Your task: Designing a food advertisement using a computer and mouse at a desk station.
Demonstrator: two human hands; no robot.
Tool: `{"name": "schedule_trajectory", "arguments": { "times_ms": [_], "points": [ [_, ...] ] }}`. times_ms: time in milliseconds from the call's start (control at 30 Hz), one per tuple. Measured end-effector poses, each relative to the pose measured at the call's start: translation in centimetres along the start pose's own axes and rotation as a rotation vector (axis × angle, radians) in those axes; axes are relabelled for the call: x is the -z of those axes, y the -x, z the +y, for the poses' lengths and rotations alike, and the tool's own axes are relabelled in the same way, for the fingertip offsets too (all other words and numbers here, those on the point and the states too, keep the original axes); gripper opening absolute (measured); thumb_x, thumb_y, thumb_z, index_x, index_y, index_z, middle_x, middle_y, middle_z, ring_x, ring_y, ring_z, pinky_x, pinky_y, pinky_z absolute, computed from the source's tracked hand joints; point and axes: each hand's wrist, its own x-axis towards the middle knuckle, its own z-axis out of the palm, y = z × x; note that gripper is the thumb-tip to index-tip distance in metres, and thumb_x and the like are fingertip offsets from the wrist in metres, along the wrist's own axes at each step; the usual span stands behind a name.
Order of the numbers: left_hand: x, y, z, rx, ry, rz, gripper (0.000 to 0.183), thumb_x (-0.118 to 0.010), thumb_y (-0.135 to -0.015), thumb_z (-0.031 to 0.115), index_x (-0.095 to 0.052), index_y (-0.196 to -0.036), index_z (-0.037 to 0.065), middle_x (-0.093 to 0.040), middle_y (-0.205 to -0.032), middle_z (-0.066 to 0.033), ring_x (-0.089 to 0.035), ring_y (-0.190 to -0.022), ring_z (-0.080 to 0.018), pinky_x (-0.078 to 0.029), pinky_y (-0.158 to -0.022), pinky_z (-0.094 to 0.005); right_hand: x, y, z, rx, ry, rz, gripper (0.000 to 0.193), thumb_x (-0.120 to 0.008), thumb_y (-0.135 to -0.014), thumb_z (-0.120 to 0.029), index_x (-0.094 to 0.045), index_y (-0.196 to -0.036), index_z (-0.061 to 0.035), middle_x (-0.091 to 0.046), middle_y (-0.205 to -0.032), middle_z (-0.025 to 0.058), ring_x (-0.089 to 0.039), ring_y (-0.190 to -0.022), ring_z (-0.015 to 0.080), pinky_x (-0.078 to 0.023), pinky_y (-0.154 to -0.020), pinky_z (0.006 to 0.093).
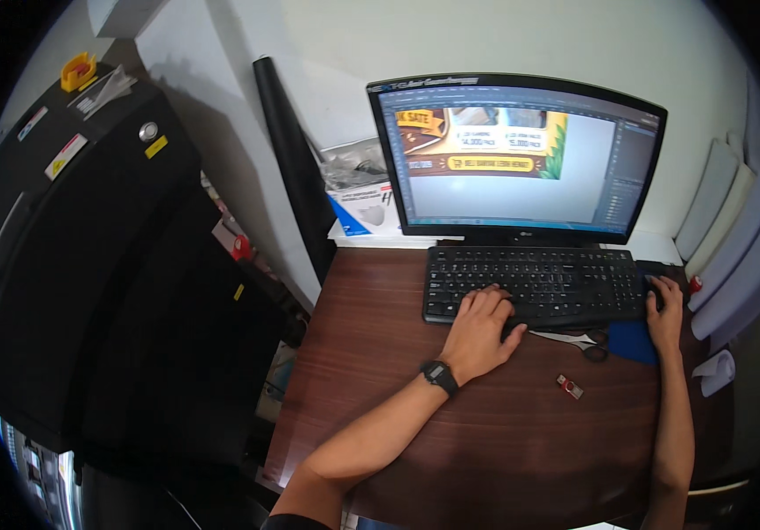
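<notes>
My left hand (482, 329) rests over the lower left part of a black keyboard (574, 287), fingers spread and lying on the keys. A black watch (439, 376) is on that wrist. At the keyboard's right end my right hand (666, 311) is curled over a dark computer mouse (656, 290), which it mostly covers. Part of a blue mouse pad (632, 343) shows beside that hand. Behind the keyboard stands a monitor (504, 199) with a colourful food-price design open in an editing program.
Scissors (574, 339) lie under the keyboard's front edge, and a red-and-silver USB stick (570, 386) sits on the brown desk (371, 353). A mask box (367, 208) stands left of the monitor. Paper or fabric rolls (738, 221) line the right. A large black machine (115, 283) fills the left.
</notes>
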Motion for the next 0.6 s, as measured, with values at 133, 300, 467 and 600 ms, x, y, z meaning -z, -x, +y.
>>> {"name": "schedule_trajectory", "arguments": {
  "times_ms": [133,300,467,600],
  "points": [
    [0.11,-0.10,0.00,-0.001,0.014,0.008,0.030,-0.075,-0.092,0.025,-0.066,-0.105,0.000,-0.061,-0.128,-0.0171,-0.052,-0.130,-0.0367,-0.037,-0.113,-0.0485,-0.08,-0.18,0.16,-0.005,-0.008,-0.009,0.034,-0.064,-0.097,-0.010,-0.069,-0.130,-0.0051,-0.061,-0.137,0.0162,-0.056,-0.130,0.0364,-0.043,-0.113,0.0432],
    [0.14,-0.01,-0.15,-0.002,0.006,0.020,0.031,-0.074,-0.093,0.026,-0.065,-0.106,0.000,-0.060,-0.128,-0.0178,-0.051,-0.131,-0.0373,-0.037,-0.113,-0.0481,-0.30,-0.32,0.07,0.002,-0.024,-0.013,0.034,-0.064,-0.098,-0.010,-0.070,-0.130,-0.0038,-0.061,-0.135,0.0173,-0.055,-0.130,0.0365,-0.042,-0.113,0.0435],
    [0.19,-0.05,0.14,0.016,0.038,-0.020,0.032,-0.073,-0.094,0.027,-0.065,-0.108,-0.001,-0.060,-0.129,-0.0180,-0.050,-0.134,-0.0370,-0.037,-0.112,-0.0481,0.18,-0.13,0.18,0.001,-0.016,-0.006,0.034,-0.064,-0.098,-0.010,-0.069,-0.131,-0.0036,-0.061,-0.135,0.0182,-0.056,-0.129,0.0364,-0.042,-0.113,0.0434],
    [-0.04,0.12,0.11,0.013,0.020,-0.011,0.032,-0.073,-0.094,0.027,-0.064,-0.108,-0.001,-0.060,-0.129,-0.0180,-0.051,-0.133,-0.0366,-0.037,-0.112,-0.0482,0.01,-0.01,0.18,-0.009,-0.038,-0.009,0.033,-0.064,-0.097,-0.010,-0.070,-0.129,-0.0030,-0.061,-0.134,0.0178,-0.056,-0.129,0.0367,-0.042,-0.113,0.0435]
  ]
}}
